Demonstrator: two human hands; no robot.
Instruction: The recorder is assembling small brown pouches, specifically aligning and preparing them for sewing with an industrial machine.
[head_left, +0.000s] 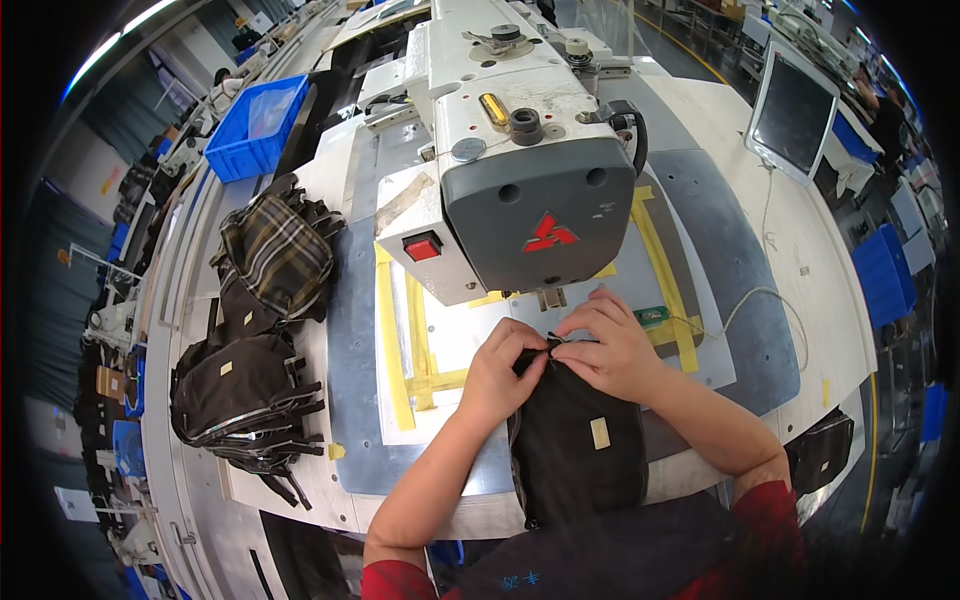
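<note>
A dark fabric bag panel (560,455) hangs from the table's front edge toward my body, with a small pale label (600,433) sewn on it. My left hand (503,375) pinches its top edge between thumb and fingers. Close beside it, my right hand (608,347) is closed on the same edge, fingers bent. A short bit of cord or strap shows between the two hands; its exact kind is too small to tell. Just beyond my fingers stands the head of a large industrial sewing machine (540,215), with its needle area above a white plate marked off by yellow tape (400,350).
Dark backpacks (250,390) and a plaid one (275,255) are piled at the left. A blue crate (257,130) stands behind them. At the right are a screen (795,110), a pale cord (770,290) and another dark bag piece (822,450). A small green object (652,316) lies near my right hand.
</note>
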